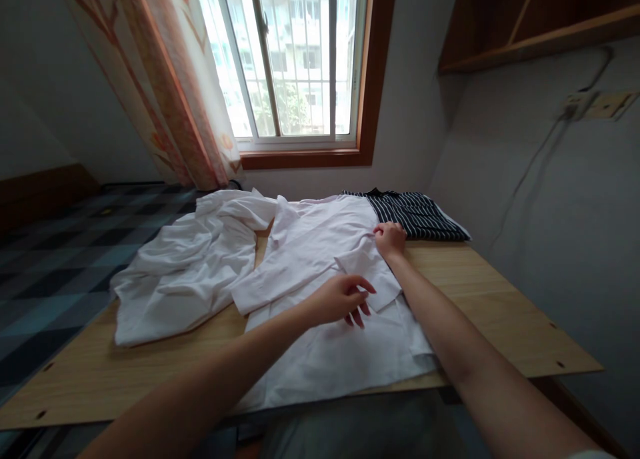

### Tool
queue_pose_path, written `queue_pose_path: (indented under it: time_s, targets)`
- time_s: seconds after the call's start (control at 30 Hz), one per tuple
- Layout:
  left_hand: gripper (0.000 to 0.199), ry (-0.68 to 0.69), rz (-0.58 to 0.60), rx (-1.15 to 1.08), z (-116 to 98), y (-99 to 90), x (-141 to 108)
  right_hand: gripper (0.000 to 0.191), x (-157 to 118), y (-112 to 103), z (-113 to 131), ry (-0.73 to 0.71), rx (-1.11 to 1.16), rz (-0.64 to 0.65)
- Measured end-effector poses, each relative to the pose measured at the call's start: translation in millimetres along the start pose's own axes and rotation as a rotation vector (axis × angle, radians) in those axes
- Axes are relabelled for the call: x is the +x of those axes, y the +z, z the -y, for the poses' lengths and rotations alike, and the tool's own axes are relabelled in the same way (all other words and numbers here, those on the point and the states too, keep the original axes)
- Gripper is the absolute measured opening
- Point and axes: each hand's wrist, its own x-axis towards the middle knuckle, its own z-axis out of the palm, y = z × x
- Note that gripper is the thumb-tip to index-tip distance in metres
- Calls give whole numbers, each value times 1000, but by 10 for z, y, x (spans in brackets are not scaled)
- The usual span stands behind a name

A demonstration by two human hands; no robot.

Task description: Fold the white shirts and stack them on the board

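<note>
A white shirt [320, 235] lies spread over the wooden board in front of me, one sleeve stretched toward the left and another folded across its body. My right hand [390, 239] has its fingers curled at the shirt's far right edge, beside a folded black-and-white striped garment [415, 213]. Over the middle of the shirt hovers my left hand [347, 300], fingers loosely bent and apart, holding nothing. A second white garment [190, 265] lies crumpled to the left of the shirt.
The wooden board [505, 299] has corner holes and rests partly by a bed with a dark checked cover [45, 265]. Behind stand a window [300, 65] and a flowered curtain [175, 92]. At right, a cable [530, 162] hangs from a wall socket, near a wooden shelf [540, 42].
</note>
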Motion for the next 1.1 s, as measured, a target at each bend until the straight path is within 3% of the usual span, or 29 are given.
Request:
queue_pose_path:
  time_s: [0.1, 0.2, 0.3, 0.43, 0.63, 0.9, 1.1]
  targets:
    - [22, 220, -375, 469, -26, -440, 91, 31, 2, -5, 3, 6, 4, 3]
    - [32, 233, -637, 1012, -50, -956, 189, 31, -2, -15, 11, -1, -2, 8]
    - [37, 125, -682, 1377, -74, -1404, 250, 31, -5, -22, 21, -8, -22, 19]
    - [34, -27, -642, 1584, -117, -1783, 236, 32, -3, -23, 28, -11, -25, 23]
    - [33, -183, -439, 1627, -133, -2027, 156, 31, 4, -6, 19, -15, 0, 16]
    - [22, -4, -503, 1629, -103, -2033, 144, 30, 20, 8, 14, -21, -13, 10]
    - [23, 29, -389, 1721, -51, -2115, 98, 30, 12, -8, 23, -15, -20, 23]
